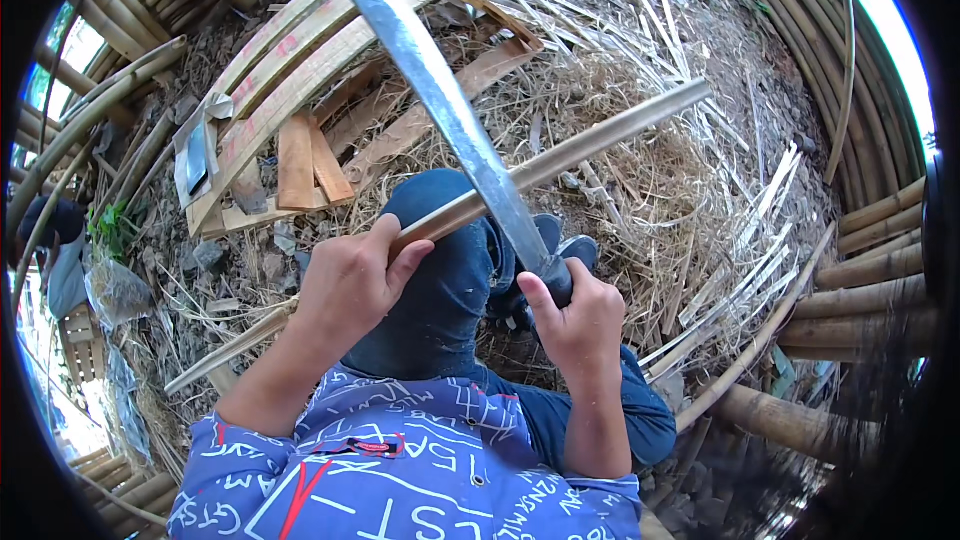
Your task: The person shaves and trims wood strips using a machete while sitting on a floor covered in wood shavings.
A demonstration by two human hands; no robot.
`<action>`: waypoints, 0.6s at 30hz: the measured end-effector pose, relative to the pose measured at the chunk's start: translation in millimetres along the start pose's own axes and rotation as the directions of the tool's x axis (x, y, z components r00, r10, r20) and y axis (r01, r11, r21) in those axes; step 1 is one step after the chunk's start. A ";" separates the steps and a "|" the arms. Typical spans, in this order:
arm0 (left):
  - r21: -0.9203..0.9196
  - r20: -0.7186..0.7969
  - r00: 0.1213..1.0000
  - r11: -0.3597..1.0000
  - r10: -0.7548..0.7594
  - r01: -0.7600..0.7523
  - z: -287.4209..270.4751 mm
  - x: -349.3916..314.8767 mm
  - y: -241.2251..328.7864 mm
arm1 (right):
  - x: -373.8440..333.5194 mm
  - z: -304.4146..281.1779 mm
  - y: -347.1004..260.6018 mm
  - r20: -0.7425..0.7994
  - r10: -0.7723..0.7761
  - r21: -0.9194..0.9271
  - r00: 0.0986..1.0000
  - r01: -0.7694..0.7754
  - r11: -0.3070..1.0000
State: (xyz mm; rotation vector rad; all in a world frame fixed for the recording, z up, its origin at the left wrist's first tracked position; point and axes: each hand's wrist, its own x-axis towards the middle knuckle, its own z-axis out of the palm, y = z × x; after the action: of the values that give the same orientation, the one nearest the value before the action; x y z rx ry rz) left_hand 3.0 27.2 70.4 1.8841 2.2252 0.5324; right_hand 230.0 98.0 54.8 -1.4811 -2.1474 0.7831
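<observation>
My left hand (350, 275) is closed around a long split bamboo strip (600, 135), which slants from the lower left up to the right across my raised knee. In my right hand (578, 315) is the dark handle of a machete (430, 90), gripped in a fist with the thumb along it. The long grey blade points up and to the left. It crosses the bamboo strip to the right of my left hand, its flat side showing over the strip. From this view I cannot tell whether the edge is in the bamboo.
A wooden pallet (285, 55) lies at the back left, with short brown boards (297, 162) on it. Bamboo shavings (640, 210) cover the ground ahead and to the right. Stacked bamboo poles (870, 280) line the right side. A person (65, 260) is at the far left.
</observation>
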 end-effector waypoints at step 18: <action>0.110 -0.010 0.999 0.993 0.039 -0.037 -3.6 12.8 2.6 | 16.8 -12.2 21.0 0.079 -0.002 -0.234 0.997 0.021 0.972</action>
State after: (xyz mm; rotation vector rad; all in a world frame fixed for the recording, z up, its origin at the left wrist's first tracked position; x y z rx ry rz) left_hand 1.7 39.5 76.0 1.9849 2.2740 0.4362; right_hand 246.5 122.2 50.6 -1.5736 -2.3735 0.6087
